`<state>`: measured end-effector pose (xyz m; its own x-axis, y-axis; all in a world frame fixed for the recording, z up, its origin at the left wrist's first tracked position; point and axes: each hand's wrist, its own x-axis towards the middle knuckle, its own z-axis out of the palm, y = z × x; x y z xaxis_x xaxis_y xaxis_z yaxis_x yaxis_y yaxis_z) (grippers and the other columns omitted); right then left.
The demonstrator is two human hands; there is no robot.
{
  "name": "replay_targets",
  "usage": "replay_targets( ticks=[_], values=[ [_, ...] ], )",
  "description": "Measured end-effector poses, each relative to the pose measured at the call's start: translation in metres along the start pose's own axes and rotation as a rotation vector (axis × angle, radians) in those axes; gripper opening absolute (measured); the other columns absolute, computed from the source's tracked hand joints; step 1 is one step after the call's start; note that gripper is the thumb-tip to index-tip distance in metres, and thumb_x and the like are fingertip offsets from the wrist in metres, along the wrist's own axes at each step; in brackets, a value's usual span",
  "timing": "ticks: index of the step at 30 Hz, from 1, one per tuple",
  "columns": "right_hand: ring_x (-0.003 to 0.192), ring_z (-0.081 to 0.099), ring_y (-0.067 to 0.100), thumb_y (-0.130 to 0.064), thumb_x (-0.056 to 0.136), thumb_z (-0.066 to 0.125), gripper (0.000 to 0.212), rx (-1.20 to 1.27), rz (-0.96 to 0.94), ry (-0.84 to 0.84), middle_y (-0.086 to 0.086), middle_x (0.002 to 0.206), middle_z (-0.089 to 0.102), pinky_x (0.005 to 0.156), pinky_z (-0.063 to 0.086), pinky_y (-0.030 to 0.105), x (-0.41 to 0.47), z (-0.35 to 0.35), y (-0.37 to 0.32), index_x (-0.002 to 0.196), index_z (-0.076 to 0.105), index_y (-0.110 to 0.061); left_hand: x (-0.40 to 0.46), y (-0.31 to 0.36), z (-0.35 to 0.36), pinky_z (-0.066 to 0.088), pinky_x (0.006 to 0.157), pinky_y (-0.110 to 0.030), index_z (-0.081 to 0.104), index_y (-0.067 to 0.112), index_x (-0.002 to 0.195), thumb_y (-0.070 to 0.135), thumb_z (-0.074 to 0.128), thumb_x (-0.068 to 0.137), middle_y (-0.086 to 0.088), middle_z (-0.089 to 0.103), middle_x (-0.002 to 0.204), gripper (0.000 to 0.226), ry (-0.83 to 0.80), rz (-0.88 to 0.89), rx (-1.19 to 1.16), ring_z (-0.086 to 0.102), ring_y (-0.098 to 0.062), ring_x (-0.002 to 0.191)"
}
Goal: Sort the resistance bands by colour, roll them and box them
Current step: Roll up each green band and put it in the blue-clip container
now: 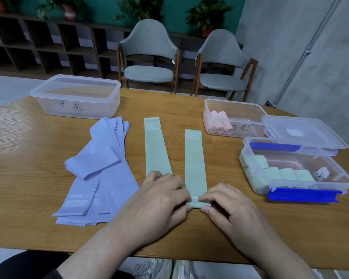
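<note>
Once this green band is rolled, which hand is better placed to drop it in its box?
Probably the right hand: it already pinches the roll, and the green box sits open on its side.

The scene is evenly and softly lit, fairly bright, with a cool tint. A broad pale sheen lies on the far left of the light brown wooden table (28,137), and small highlights glint on the rims of the clear plastic boxes. Shadows are faint and short beneath the hands. The wide-angle lens bends the table's edges and the far dark wooden shelving (38,47). Detail is slightly soft throughout, more so toward the corners.
</note>
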<state>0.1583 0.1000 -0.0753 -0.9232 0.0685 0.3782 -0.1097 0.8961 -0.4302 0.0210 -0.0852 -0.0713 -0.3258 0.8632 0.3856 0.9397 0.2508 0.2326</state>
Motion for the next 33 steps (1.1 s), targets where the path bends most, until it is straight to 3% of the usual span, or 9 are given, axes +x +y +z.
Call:
replay_targets(
  ticks=[11,17,20,26,33],
  values=[
    [0.093,0.056,0.007,-0.037,0.095,0.058,0.020,0.047,-0.004,0.023,-0.020,0.093,0.058,0.081,0.045,0.027,0.005,0.000,0.006,0.099,0.076,-0.028,0.001,-0.001,-0.001,0.037,0.094,-0.032,0.065,0.039,0.103,0.048,0.049,0.096,0.018,0.053,0.097,0.019,-0.032,-0.015,-0.011,0.048,-0.005,0.096],
    [0.096,0.054,0.006,-0.043,0.090,0.061,0.024,0.005,-0.018,-0.005,-0.019,0.096,0.055,0.080,0.050,0.036,0.007,0.000,0.012,0.103,0.074,-0.028,0.012,0.002,-0.005,0.041,0.087,-0.035,0.070,0.033,0.088,0.048,0.049,0.089,0.015,0.055,0.087,0.026,-0.040,-0.001,0.083,0.052,-0.009,0.087],
    [0.095,0.052,0.006,-0.042,0.092,0.059,0.024,-0.015,-0.022,0.004,-0.018,0.096,0.055,0.079,0.049,0.036,0.008,0.001,0.013,0.102,0.075,-0.026,0.021,0.003,-0.009,0.042,0.087,-0.036,0.061,0.030,0.079,0.053,0.050,0.086,0.012,0.053,0.084,0.026,-0.082,0.039,0.130,0.053,-0.013,0.084],
    [0.100,0.050,0.001,-0.047,0.091,0.057,0.025,-0.042,0.018,-0.021,-0.025,0.101,0.053,0.086,0.047,0.033,0.007,0.000,0.010,0.107,0.068,-0.032,0.013,-0.005,0.004,0.040,0.088,-0.033,0.067,0.030,0.088,0.044,0.056,0.091,0.016,0.055,0.095,0.018,-0.008,0.023,0.001,0.048,-0.007,0.091],
    [0.101,0.051,0.003,-0.048,0.095,0.050,0.029,-0.031,0.045,-0.018,-0.023,0.100,0.053,0.086,0.046,0.032,0.008,-0.001,0.008,0.104,0.071,-0.031,0.012,-0.003,0.002,0.044,0.088,-0.034,0.067,0.034,0.100,0.047,0.057,0.090,0.017,0.056,0.100,0.019,-0.004,-0.005,0.012,0.050,-0.005,0.096]
  ],
)
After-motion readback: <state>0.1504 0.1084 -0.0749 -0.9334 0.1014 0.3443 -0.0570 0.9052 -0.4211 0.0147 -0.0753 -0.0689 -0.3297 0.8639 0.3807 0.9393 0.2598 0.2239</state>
